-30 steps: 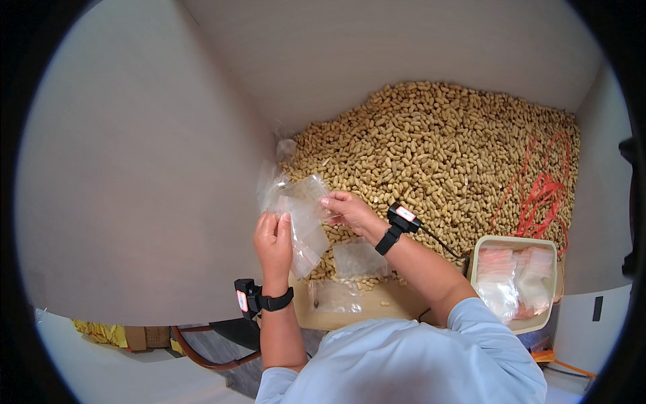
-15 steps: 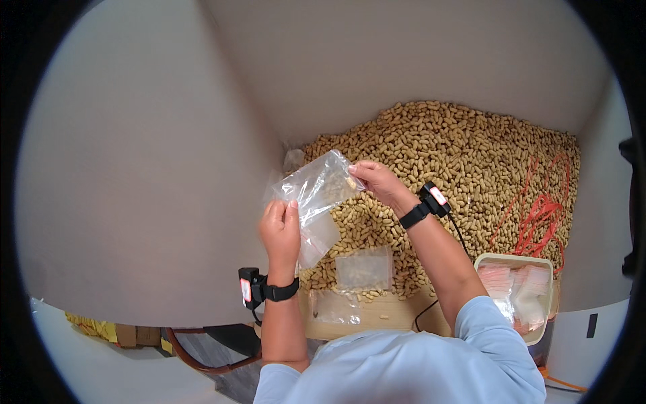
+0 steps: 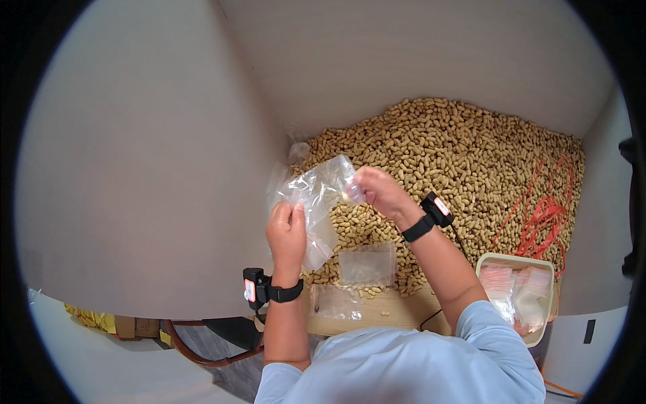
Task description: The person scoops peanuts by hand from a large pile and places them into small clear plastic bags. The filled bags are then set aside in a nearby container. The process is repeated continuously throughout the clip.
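Between my hands hangs a clear plastic bag, crumpled and shiny. My left hand pinches its near left side, thumb uppermost. At the bag's right end, my right hand has its fingers closed on the plastic; the fingertips are slightly blurred. A peanut or two seem to show through the film close to the right fingers. Below the bag spreads a large heap of unshelled peanuts. Two flat clear bags, one on the heap's near edge and another on the wooden tabletop, lie nearer to me.
A cream tub of folded clear bags with pinkish edges stands at the right. Red plastic string lies tangled on the peanuts. Tall grey panels wall in the heap. A chair stands at the lower left.
The right hand has shifted slightly toward me and right, its fingers moving on the bag's end. The bag's far edge has dropped a little and crumpled. My left hand keeps its pinch.
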Available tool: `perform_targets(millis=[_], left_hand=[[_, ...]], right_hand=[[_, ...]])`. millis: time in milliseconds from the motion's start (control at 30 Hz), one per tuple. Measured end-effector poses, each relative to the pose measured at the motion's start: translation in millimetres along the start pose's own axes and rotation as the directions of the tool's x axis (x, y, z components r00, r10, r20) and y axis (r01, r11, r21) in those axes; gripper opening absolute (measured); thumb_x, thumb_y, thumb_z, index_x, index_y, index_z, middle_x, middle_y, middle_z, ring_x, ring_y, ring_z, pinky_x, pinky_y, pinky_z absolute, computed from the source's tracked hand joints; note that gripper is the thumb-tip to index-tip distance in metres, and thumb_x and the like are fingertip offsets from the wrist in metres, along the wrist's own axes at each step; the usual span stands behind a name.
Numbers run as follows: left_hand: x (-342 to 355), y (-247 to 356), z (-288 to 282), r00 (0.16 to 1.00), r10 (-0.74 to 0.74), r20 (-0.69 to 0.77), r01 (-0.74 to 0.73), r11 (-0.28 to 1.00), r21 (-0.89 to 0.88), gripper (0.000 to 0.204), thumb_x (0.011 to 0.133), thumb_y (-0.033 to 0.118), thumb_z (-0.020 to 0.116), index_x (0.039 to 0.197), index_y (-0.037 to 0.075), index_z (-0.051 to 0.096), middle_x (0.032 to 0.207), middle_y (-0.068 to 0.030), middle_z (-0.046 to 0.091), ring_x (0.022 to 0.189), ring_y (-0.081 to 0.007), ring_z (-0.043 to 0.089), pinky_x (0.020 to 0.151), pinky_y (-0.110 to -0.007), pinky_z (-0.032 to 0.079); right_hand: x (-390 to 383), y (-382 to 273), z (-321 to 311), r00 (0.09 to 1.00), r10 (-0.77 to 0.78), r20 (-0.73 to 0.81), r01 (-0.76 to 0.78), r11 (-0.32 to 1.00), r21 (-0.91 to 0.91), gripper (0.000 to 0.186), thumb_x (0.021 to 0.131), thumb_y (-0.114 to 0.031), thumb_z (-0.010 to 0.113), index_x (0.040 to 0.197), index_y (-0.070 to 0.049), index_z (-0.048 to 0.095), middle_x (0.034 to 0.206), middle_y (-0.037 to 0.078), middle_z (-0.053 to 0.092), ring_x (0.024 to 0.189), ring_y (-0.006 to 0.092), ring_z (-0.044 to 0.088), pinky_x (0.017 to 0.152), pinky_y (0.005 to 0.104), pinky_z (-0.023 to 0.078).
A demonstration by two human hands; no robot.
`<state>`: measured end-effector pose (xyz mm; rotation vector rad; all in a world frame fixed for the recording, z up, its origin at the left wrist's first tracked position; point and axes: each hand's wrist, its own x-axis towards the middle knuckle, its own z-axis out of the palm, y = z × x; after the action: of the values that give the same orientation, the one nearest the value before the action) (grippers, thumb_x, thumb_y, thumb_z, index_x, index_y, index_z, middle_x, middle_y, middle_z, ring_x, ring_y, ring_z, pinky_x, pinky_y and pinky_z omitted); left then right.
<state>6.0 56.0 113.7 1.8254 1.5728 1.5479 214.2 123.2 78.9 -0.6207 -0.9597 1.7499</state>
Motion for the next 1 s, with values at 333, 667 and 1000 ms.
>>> perform_targets(millis=[333, 667, 1000], left_hand=[[2, -2, -7, 1.000, -0.020, 0.016, 0.020, 0.999, 0.042, 0.029, 0.084, 0.010, 0.059, 0.066, -0.001, 0.040, 0.064, -0.0111, 0.041, 0.057, -0.0228, 0.039, 0.054, -0.034, 0.034], [-2, 3, -5, 0.999, 0.010, 0.048, -0.010, 1.000, 0.004, 0.031, 0.085, 0.013, 0.059, 0.066, -0.001, 0.039, 0.063, -0.0052, 0.037, 0.060, -0.0135, 0.035, 0.053, -0.030, 0.031], [-9, 1, -5, 0.995, -0.056, 0.088, 0.052, 0.998, 0.048, 0.026, 0.083, 0.010, 0.060, 0.067, -0.002, 0.043, 0.064, -0.0123, 0.044, 0.057, -0.0240, 0.042, 0.054, -0.034, 0.036]], right_hand=[[3, 28, -2, 0.934, -0.328, 0.140, 0.251, 0.326, -0.911, 0.016, 0.084, -0.015, 0.061, 0.075, -0.002, 0.055, 0.081, 0.006, 0.055, 0.076, 0.0175, 0.053, 0.069, 0.0294, 0.043], [-7, 59, 19, 0.947, 0.278, -0.161, -0.305, 0.936, -0.178, 0.037, 0.089, -0.028, 0.060, 0.118, -0.006, 0.050, 0.093, 0.002, 0.057, 0.073, 0.0110, 0.058, 0.068, 0.0248, 0.050], [-20, 58, 7, 0.882, -0.451, 0.136, 0.182, 0.060, -0.981, 0.020, 0.087, -0.019, 0.060, 0.080, -0.003, 0.051, 0.070, 0.011, 0.054, 0.057, 0.0291, 0.055, 0.050, 0.0375, 0.043]])
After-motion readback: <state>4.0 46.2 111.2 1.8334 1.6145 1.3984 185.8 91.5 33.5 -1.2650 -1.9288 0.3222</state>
